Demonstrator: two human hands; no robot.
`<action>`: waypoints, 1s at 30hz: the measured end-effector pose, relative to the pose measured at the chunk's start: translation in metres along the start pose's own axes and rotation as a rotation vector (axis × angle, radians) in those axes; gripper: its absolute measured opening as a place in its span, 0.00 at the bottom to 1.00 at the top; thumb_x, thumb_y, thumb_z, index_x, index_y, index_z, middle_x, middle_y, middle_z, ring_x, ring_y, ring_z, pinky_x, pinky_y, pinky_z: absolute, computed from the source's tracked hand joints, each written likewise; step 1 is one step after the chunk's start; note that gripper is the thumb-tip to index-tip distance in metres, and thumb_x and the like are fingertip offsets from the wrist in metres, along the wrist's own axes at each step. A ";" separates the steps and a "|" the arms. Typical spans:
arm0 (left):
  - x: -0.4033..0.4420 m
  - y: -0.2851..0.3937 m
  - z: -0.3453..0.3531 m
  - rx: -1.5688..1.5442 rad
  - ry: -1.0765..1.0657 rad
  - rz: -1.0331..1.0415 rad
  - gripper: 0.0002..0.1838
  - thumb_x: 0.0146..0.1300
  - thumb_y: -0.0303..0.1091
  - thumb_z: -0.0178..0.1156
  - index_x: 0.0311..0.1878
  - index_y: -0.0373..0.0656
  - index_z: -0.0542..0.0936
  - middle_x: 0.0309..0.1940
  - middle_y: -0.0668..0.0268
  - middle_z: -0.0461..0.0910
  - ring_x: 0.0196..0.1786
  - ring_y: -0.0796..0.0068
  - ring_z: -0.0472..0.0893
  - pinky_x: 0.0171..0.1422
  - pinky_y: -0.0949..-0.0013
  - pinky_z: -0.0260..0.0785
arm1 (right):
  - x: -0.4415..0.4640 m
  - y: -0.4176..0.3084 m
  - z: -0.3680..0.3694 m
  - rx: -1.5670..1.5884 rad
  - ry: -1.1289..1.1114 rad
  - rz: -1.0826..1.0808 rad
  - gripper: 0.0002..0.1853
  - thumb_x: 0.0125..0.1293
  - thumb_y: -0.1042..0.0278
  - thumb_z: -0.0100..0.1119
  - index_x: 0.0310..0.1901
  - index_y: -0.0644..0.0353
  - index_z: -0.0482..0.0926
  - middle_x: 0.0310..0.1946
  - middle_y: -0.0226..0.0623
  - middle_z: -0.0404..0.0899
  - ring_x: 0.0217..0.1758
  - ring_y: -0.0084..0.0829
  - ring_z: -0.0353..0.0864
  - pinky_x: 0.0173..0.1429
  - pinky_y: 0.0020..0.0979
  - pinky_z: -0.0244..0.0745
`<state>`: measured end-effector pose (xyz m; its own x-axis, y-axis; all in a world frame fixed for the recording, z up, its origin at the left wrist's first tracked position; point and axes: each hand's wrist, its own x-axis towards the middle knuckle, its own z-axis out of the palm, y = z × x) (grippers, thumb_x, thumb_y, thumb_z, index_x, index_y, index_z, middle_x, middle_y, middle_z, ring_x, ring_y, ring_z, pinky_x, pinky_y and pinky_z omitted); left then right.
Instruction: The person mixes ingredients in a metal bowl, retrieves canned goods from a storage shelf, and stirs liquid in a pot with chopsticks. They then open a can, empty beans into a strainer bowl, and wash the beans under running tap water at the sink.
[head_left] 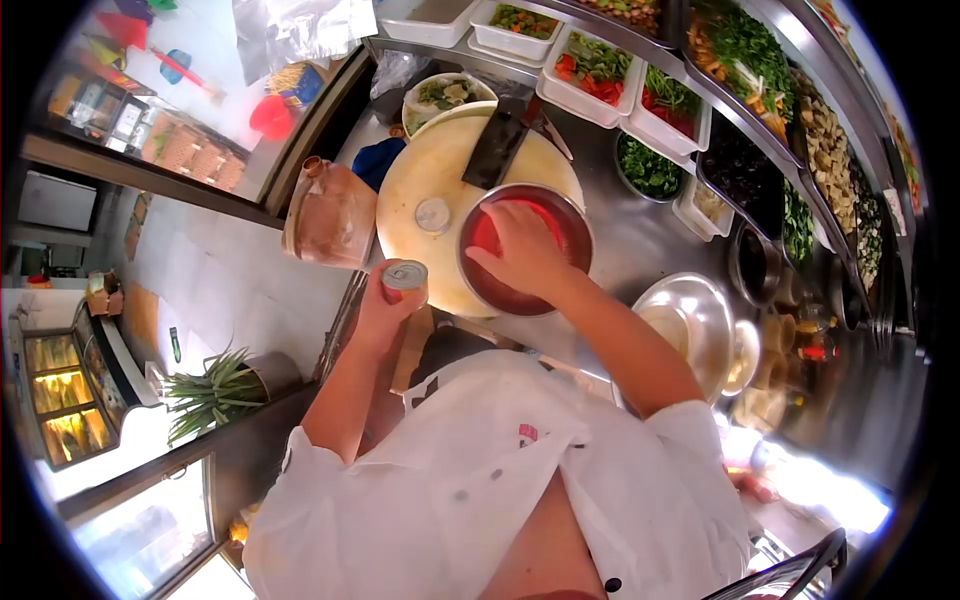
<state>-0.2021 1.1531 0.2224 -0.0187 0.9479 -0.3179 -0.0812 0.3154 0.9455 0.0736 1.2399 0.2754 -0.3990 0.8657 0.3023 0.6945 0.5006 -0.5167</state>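
My left hand (378,312) is wrapped around a small can (405,276), held upright with its metal top facing me, left of the round chopping board (415,170). My right hand (525,250) reaches over a steel bowl (577,262) on the board, fingers stretched out. Red sauce or another red mass (486,238) shows in the bowl; whether my fingertips touch it I cannot tell. A round metal lid or can top (432,215) sits on the board left of the bowl. Behind the bowl lies a dark cleaver (496,146), its blade flat on the wood.
A brownish plastic jug (330,215) stands left of the board, beside a blue cloth (377,163). Behind are a bowl of greens (448,95) and white tubs of cut vegetables (595,75). Shiny steel bowls (690,330) sit at right, under a metal shelf of ingredient trays (745,75).
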 end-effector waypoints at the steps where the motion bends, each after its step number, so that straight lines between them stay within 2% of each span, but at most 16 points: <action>1: 0.008 -0.005 -0.011 0.033 -0.003 0.031 0.37 0.58 0.26 0.76 0.68 0.40 0.67 0.56 0.62 0.79 0.61 0.71 0.79 0.68 0.65 0.73 | 0.019 -0.002 0.015 -0.077 -0.095 0.062 0.38 0.59 0.48 0.74 0.63 0.68 0.74 0.57 0.48 0.78 0.63 0.48 0.76 0.67 0.46 0.70; 3: 0.018 -0.010 -0.030 0.030 -0.029 0.046 0.37 0.58 0.25 0.76 0.68 0.40 0.67 0.55 0.63 0.79 0.60 0.72 0.79 0.66 0.66 0.73 | 0.056 -0.010 0.050 -0.227 -0.293 0.181 0.43 0.54 0.44 0.77 0.62 0.68 0.74 0.57 0.49 0.78 0.65 0.49 0.74 0.68 0.47 0.68; 6: 0.026 -0.003 -0.046 -0.089 -0.102 -0.039 0.37 0.58 0.27 0.77 0.67 0.40 0.67 0.55 0.63 0.79 0.59 0.72 0.79 0.66 0.66 0.73 | 0.093 -0.012 0.111 -0.433 -0.431 0.206 0.49 0.48 0.41 0.79 0.65 0.67 0.72 0.61 0.54 0.77 0.67 0.49 0.75 0.69 0.47 0.71; 8: 0.029 0.005 -0.056 -0.189 -0.131 -0.139 0.39 0.56 0.29 0.78 0.68 0.40 0.67 0.55 0.62 0.79 0.60 0.72 0.79 0.66 0.66 0.73 | 0.116 -0.005 0.137 -0.438 -0.597 0.268 0.48 0.47 0.41 0.80 0.63 0.67 0.73 0.60 0.51 0.77 0.66 0.48 0.77 0.66 0.47 0.74; 11: 0.038 -0.029 -0.087 0.058 -0.163 -0.051 0.42 0.54 0.33 0.80 0.68 0.40 0.67 0.56 0.62 0.79 0.60 0.72 0.79 0.67 0.65 0.72 | 0.130 0.007 0.171 -0.410 -0.719 0.359 0.45 0.46 0.44 0.81 0.60 0.65 0.73 0.58 0.47 0.77 0.62 0.46 0.80 0.61 0.46 0.78; 12: 0.041 -0.039 -0.097 0.104 -0.205 -0.017 0.43 0.53 0.24 0.78 0.70 0.39 0.64 0.59 0.62 0.77 0.63 0.71 0.77 0.69 0.63 0.72 | 0.131 0.012 0.180 -0.394 -0.734 0.392 0.44 0.46 0.46 0.81 0.59 0.65 0.73 0.57 0.46 0.77 0.61 0.46 0.82 0.60 0.45 0.79; 13: 0.042 -0.037 -0.101 0.070 -0.206 -0.030 0.44 0.53 0.24 0.78 0.71 0.39 0.64 0.58 0.63 0.77 0.63 0.71 0.77 0.69 0.63 0.72 | 0.136 0.008 0.179 -0.372 -0.731 0.393 0.42 0.46 0.47 0.81 0.59 0.64 0.73 0.58 0.46 0.76 0.60 0.47 0.82 0.59 0.45 0.79; 15: 0.043 -0.032 -0.105 0.003 -0.212 -0.055 0.44 0.53 0.23 0.78 0.71 0.40 0.64 0.57 0.64 0.77 0.62 0.72 0.78 0.69 0.63 0.72 | 0.140 0.001 0.171 -0.328 -0.723 0.398 0.40 0.47 0.50 0.81 0.58 0.62 0.73 0.58 0.46 0.76 0.58 0.48 0.83 0.57 0.44 0.80; 18: 0.054 -0.018 -0.109 -0.176 -0.327 -0.114 0.45 0.51 0.33 0.82 0.71 0.43 0.67 0.68 0.58 0.72 0.69 0.70 0.74 0.74 0.63 0.67 | 0.141 -0.029 0.116 -0.073 -0.618 0.295 0.40 0.48 0.55 0.82 0.60 0.61 0.73 0.59 0.48 0.74 0.61 0.48 0.81 0.61 0.42 0.78; 21: 0.064 0.016 -0.099 -0.330 -0.462 0.046 0.45 0.50 0.31 0.82 0.71 0.45 0.68 0.80 0.55 0.57 0.77 0.67 0.67 0.76 0.59 0.64 | 0.123 -0.047 0.054 0.314 -0.636 0.224 0.45 0.47 0.56 0.83 0.65 0.62 0.70 0.59 0.50 0.72 0.67 0.50 0.75 0.68 0.43 0.73; 24: 0.072 0.054 -0.082 -0.505 -0.794 -0.042 0.43 0.51 0.32 0.80 0.70 0.47 0.69 0.85 0.55 0.44 0.81 0.64 0.61 0.78 0.58 0.61 | 0.099 -0.079 -0.007 0.331 -0.683 0.335 0.49 0.47 0.56 0.85 0.70 0.58 0.69 0.63 0.49 0.70 0.72 0.49 0.69 0.74 0.43 0.67; 27: 0.061 0.083 -0.042 -0.728 -0.974 -0.133 0.42 0.52 0.36 0.79 0.70 0.48 0.69 0.85 0.55 0.46 0.79 0.63 0.63 0.78 0.59 0.62 | 0.067 -0.092 -0.042 0.342 -0.643 0.377 0.50 0.46 0.57 0.85 0.71 0.54 0.68 0.67 0.48 0.67 0.72 0.50 0.69 0.75 0.44 0.66; 28: 0.061 0.075 -0.033 -0.694 -1.004 -0.149 0.43 0.52 0.38 0.79 0.70 0.47 0.68 0.83 0.57 0.52 0.78 0.62 0.66 0.78 0.57 0.63 | 0.058 -0.096 -0.052 0.363 -0.585 0.375 0.50 0.46 0.59 0.86 0.72 0.53 0.68 0.67 0.45 0.67 0.72 0.48 0.69 0.76 0.44 0.67; 30: 0.055 0.066 -0.006 -0.806 -1.020 -0.218 0.44 0.52 0.39 0.80 0.71 0.47 0.67 0.80 0.58 0.56 0.77 0.61 0.67 0.77 0.56 0.65 | 0.027 -0.083 -0.062 0.533 -0.397 0.374 0.51 0.47 0.59 0.86 0.73 0.53 0.67 0.67 0.44 0.67 0.73 0.45 0.68 0.77 0.43 0.66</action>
<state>-0.2145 1.2260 0.2665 0.7966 0.5999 0.0746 -0.5607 0.6870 0.4622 0.0422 1.2219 0.3763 -0.4495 0.8638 -0.2276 0.4827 0.0204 -0.8756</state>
